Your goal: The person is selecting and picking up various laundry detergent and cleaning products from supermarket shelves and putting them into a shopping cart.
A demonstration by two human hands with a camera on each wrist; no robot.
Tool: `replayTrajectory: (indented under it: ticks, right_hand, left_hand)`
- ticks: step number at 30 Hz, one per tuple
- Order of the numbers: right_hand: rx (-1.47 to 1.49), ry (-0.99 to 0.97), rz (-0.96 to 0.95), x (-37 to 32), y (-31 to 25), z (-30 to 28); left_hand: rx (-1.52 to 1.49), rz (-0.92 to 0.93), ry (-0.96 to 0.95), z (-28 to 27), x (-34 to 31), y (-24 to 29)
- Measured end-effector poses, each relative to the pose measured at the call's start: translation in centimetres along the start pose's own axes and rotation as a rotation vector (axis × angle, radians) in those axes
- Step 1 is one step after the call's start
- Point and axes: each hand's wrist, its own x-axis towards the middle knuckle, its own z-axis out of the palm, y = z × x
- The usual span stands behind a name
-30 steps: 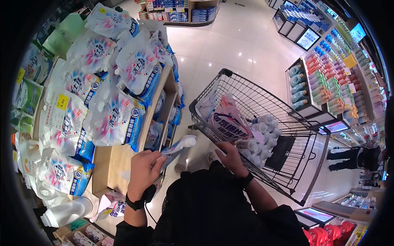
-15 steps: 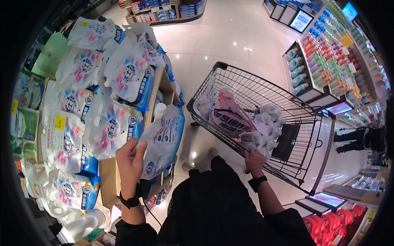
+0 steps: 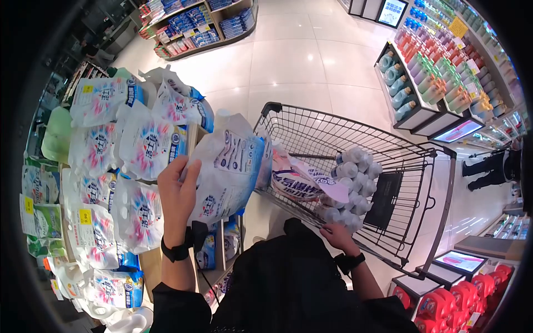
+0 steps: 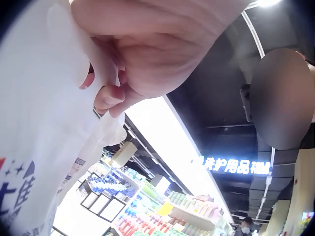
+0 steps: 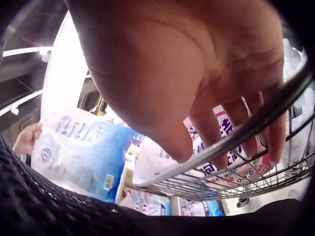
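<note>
In the head view my left hand (image 3: 177,191) grips the upper edge of a white and blue plastic pouch (image 3: 230,166) with a pale cap. The pouch hangs beside the near corner of the black wire shopping cart (image 3: 387,200), its small print facing up. My right hand (image 3: 338,237) is at the cart's near side. In the right wrist view its fingers hang fairly straight behind the cart rim (image 5: 236,140). Inside the cart lie a pink and white printed bag (image 3: 297,183) and a pack of white bottles (image 3: 355,180).
Stacked white and blue pouches (image 3: 147,141) fill the display on the left. Across the aisle stand shelves of coloured bottles (image 3: 430,83), with red bottles (image 3: 463,299) at lower right. A person (image 3: 491,166) stands at far right.
My left hand has raised the pouch and brought it right, close to the cart. The right hand has stayed along the cart's near side, its fingers now looser. The view has turned left.
</note>
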Motion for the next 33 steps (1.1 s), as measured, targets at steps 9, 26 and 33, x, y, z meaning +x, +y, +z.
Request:
replayTrajectory:
  ticks: [9, 26, 33]
  right_hand:
    - [0.267, 0.108, -0.014, 0.6, -8.9, -5.4]
    - [-0.206, 0.571, -0.015, 10.7, -9.3, -2.6]
    - [-0.204, 0.567, -0.051, 10.0, -9.5, -2.2]
  left_hand:
    - [-0.339, -0.12, -0.182, 8.4, 5.4, -1.5]
    - [0.077, -0.178, -0.324, 18.4, 4.2, -15.9]
    - [0.285, 0.094, -0.27, 20.2, 3.4, -16.6]
